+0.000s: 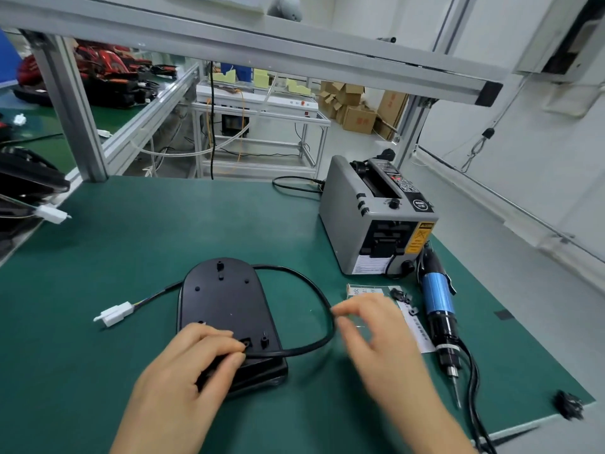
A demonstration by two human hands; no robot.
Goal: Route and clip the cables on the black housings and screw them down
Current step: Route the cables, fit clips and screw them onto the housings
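– Housing [226,309] first, in the head view: where does it lie?

– Flat on the green mat [163,231], black, rounded end away from the person, just in front of both hands. The cable [316,291] leaves its near end, loops wide to the right, passes behind the far end and ends at a white connector [114,314] lying on the mat to the left.

– And the hands?

– The left hand [193,362] is curled over the near end of the housing, thumb and forefinger apparently pinching the cable where it comes out. The right hand [370,326] is blurred, fingers loose and spread just beside the loop. I see nothing in it.

– How would you expect these parts to handle?

– The housing looks like a light, rigid plastic shell that could slide on the mat, so pinning it at the near end makes sense. The cable looks stiff and springy, since it keeps an open curve. I'd take it close to the housing and press it down section by section.

– Anything for fastening?

– Small black clips [401,294] lie on a printed sheet near the right hand. An electric screwdriver [438,306] lies beside them, in front of the tape dispenser [376,221].
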